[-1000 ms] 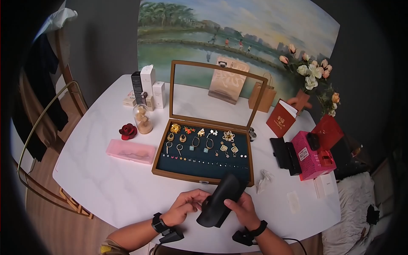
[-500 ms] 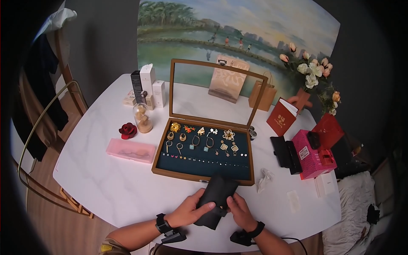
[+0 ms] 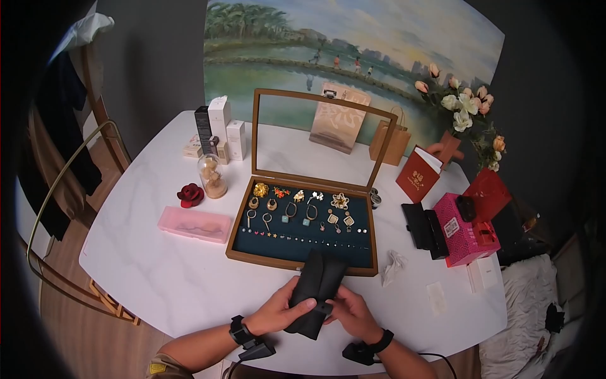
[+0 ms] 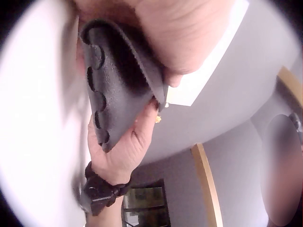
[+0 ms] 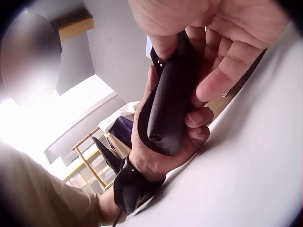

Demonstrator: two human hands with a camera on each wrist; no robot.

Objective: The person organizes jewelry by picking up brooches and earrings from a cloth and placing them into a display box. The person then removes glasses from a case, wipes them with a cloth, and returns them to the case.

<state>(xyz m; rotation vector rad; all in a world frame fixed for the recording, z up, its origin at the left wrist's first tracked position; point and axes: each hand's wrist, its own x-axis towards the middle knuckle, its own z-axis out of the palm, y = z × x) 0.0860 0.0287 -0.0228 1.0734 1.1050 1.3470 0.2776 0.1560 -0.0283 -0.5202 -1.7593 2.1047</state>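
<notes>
A black soft case (image 3: 315, 287) is held in both hands above the table's front part, its upper end over the front edge of the wooden jewelry box. The left hand (image 3: 275, 312) grips its left side, thumb lying across the front. On the right, the right hand (image 3: 357, 316) pinches the case's edge near a small strap. In the left wrist view the case (image 4: 113, 85) shows a scalloped edge and folded end. The right wrist view shows the rolled case (image 5: 173, 99) between the right hand (image 5: 213, 42) and the left hand's curled fingers.
The open jewelry box (image 3: 303, 260) holds rows of earrings. A pink case (image 3: 194, 225), red flower (image 3: 189, 195) and glass dome (image 3: 212, 177) stand left. Crumpled tissue (image 3: 394, 268), black cases (image 3: 424, 230) and a pink box (image 3: 464, 230) are right.
The black case has turned more upright and shifted slightly left. The left thumb has come across its front, and the right hand has moved from its face to its right edge.
</notes>
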